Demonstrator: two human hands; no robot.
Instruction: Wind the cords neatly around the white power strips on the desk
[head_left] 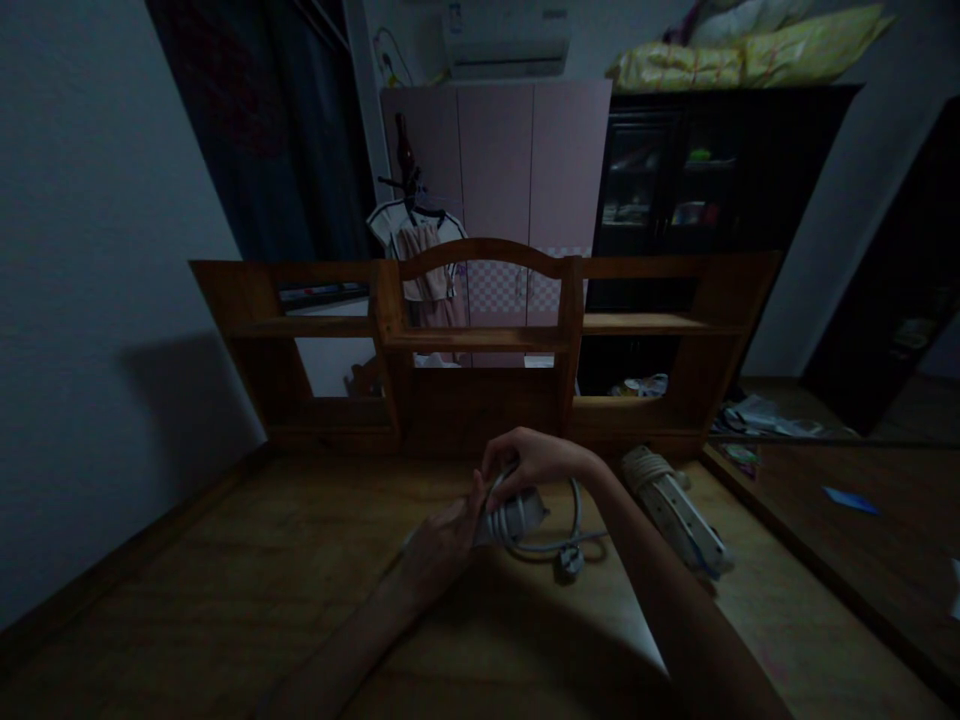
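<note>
My left hand point(442, 540) is wrapped round a pale power strip point(532, 512) just above the wooden surface. Much of the strip is hidden behind my fingers. From above, my right hand point(534, 462) pinches its white cord point(577, 505), part of which is wound round the strip. The rest of the cord loops out to the right, with its plug point(571, 562) at the loop's lower side. Further right lies a second white power strip point(679, 520), its cord coiled round the far end; neither hand touches it.
A wooden shelf unit point(480, 340) with open compartments stands along the far side of the surface point(300, 540). A white wall point(112, 330) rises on the left. Beyond the shelf are a pink wardrobe point(495, 170) and a dark cabinet point(772, 170). A blue packet point(850, 499) lies lower right.
</note>
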